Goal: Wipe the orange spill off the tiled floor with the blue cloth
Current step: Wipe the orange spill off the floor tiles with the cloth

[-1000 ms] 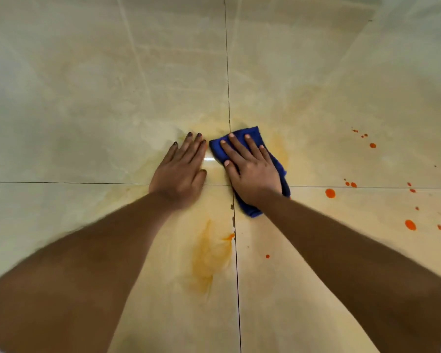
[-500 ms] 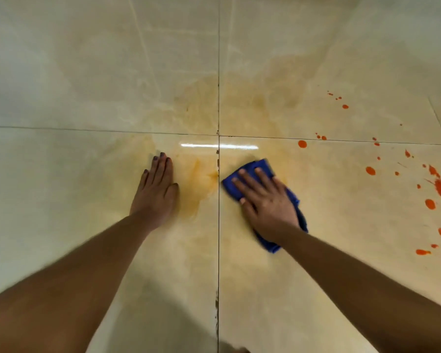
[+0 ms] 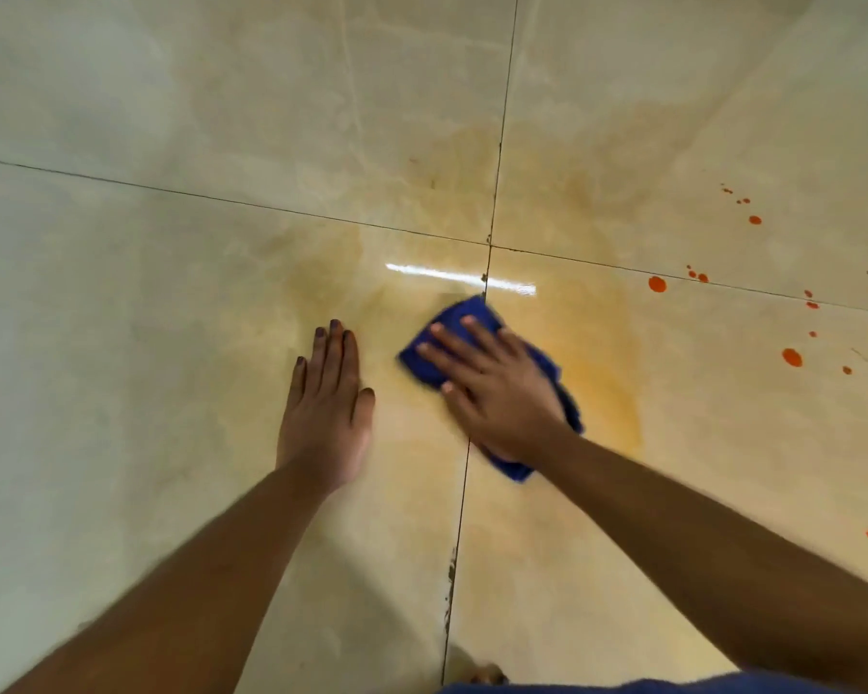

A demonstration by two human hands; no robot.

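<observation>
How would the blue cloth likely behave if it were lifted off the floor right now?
Probably floppy: the cloth lies bunched and folded under the right hand, with a loose end trailing beside the wrist, so it would likely droop. It is likely damp, having been pressed into the orange smear, so a little heavier than dry. It seems to slide easily on the glossy floor.

An indoor room, probably in a home, though the view shows only floor. Large glossy cream tiles (image 3: 171,343) with marble-like veining meet at thin dark grout lines (image 3: 489,245), and a streak of ceiling light (image 3: 459,279) reflects off the polished surface.
</observation>
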